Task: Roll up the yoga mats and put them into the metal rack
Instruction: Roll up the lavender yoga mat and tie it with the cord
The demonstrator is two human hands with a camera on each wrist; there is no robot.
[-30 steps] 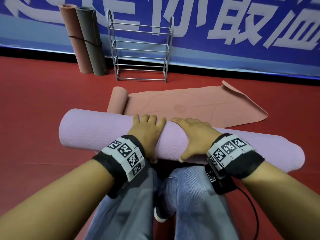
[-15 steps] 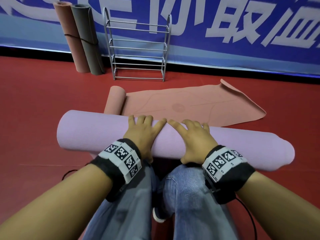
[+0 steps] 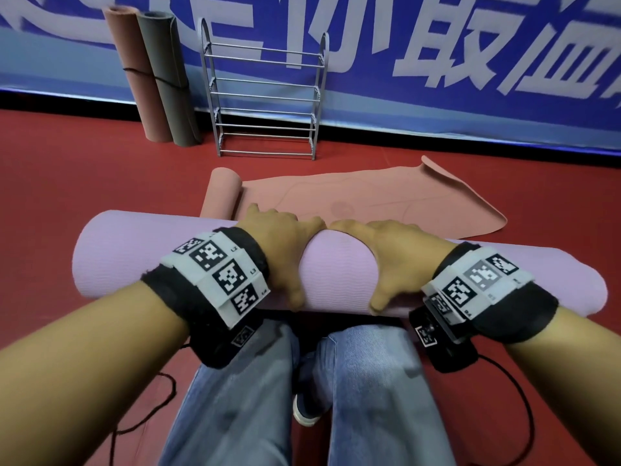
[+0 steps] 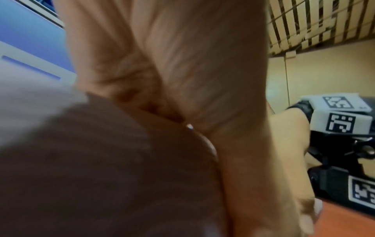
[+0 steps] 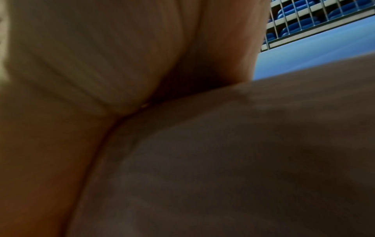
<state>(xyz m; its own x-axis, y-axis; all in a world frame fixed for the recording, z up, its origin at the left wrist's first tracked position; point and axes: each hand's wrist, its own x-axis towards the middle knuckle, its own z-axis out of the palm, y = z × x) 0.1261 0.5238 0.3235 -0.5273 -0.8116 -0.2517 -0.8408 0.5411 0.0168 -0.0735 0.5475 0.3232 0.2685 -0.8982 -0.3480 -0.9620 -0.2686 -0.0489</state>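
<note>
Both hands, left hand (image 3: 280,242) and right hand (image 3: 391,252), curled over purple mat roll (image 3: 336,274) mid-length | long axis left-right across floor (image 3: 67,183) | metal rack (image 3: 265,95) straight ahead, well apart, at wall edge.

Head view evenly lit, edges warped; wrist views blurred, dim.

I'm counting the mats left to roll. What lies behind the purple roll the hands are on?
Behind the purple mat roll, a pink mat lies mostly flat on the red floor, rolled only at its left end. Its near edge is hidden by the roll and both hands.
</note>
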